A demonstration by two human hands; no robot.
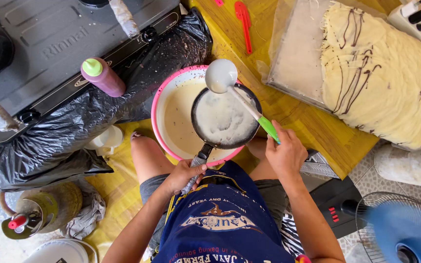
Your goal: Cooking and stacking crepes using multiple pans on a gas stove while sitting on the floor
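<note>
A purple squeeze bottle (102, 76) lies on a black stove (49, 44) at far left. The left hand (185, 174) clamps the handle of a small black pan (225, 117), coated in pale batter, above a pink-rimmed batter bowl (171, 109). The right hand (285, 155) grips a green-handled ladle (221, 75) (bowl raised); keeping the pan centred over the bowl would probably catch drips.

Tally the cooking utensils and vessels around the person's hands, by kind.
Small black pan, held by the left hand: 1
White ladle, green handle, held by the right hand: 1
Pink-rimmed batter basin: 1
Purple squeeze bottle: 1
Total: 4
</note>
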